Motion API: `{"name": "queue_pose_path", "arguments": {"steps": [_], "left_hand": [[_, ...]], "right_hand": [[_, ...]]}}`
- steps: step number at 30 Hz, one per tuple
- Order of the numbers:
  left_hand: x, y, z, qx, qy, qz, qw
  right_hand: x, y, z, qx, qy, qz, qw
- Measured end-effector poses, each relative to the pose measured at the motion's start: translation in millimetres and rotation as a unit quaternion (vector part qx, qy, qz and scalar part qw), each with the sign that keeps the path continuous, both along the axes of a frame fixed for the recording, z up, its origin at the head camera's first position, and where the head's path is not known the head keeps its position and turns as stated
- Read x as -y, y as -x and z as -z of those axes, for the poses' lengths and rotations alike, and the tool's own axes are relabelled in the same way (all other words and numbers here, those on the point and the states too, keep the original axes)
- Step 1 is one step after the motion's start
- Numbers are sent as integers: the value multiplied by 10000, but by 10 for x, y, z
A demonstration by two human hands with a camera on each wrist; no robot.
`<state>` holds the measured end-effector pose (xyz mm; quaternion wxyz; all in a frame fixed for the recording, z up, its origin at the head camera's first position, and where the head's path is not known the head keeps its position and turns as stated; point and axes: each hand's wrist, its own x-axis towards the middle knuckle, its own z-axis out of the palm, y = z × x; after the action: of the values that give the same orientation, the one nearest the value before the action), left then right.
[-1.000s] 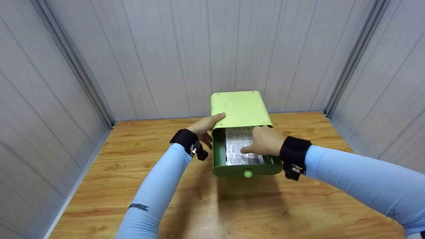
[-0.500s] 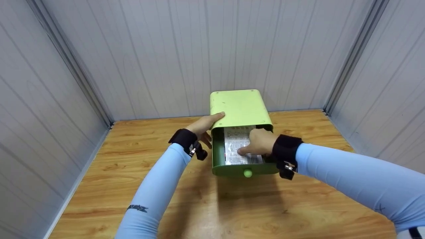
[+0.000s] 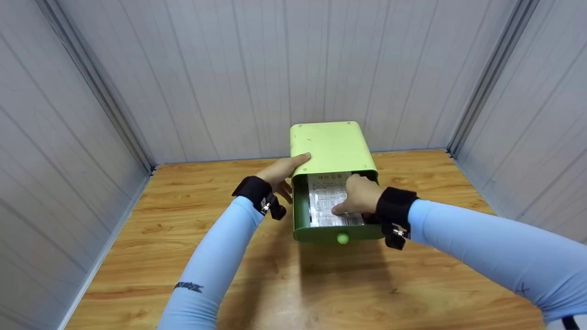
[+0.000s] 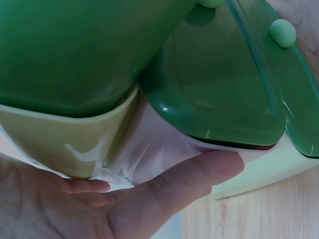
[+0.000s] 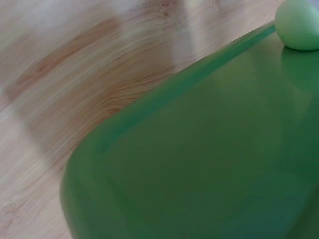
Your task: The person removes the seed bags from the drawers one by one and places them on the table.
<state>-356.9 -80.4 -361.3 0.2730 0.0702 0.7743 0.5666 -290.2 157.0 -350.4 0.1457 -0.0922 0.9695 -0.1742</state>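
Observation:
A small cabinet (image 3: 328, 146) with a yellow-green top stands against the back wall, its green drawer (image 3: 316, 234) pulled out. Inside lies a silver-white printed packet (image 3: 323, 197) with a barcode near the front. My right hand (image 3: 362, 195) reaches into the drawer and holds the packet at its right side, thumb on top; the other fingers are hidden. My left hand (image 3: 279, 174) rests against the cabinet's left side, thumb over the top edge, fingers extended downward. In the left wrist view, that hand's thumb (image 4: 194, 177) lies along a pink section below the top one.
Lower green drawer fronts (image 4: 224, 84) with round pale knobs (image 4: 283, 33) show beneath the open drawer. The cabinet stands on a wood-grain surface (image 3: 206, 197), enclosed by grey-white panel walls (image 3: 220, 82) at the back and sides.
The right hand shifts a little left, then slightly back right, and the packet slides slightly left in the drawer. The left hand stays on the cabinet.

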Motion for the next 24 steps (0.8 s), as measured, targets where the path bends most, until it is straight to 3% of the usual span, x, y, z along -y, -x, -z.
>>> {"name": "queue_pose_path", "arguments": {"steps": [17, 24], "left_hand": [[-1, -5, -13, 36, -20, 25, 10000], [-10, 17, -5, 92, -26, 14, 10000]], "right_hand": [[22, -7, -17, -59, 222, 263, 9994], [11, 4, 2, 0, 354, 178, 9992]]}}
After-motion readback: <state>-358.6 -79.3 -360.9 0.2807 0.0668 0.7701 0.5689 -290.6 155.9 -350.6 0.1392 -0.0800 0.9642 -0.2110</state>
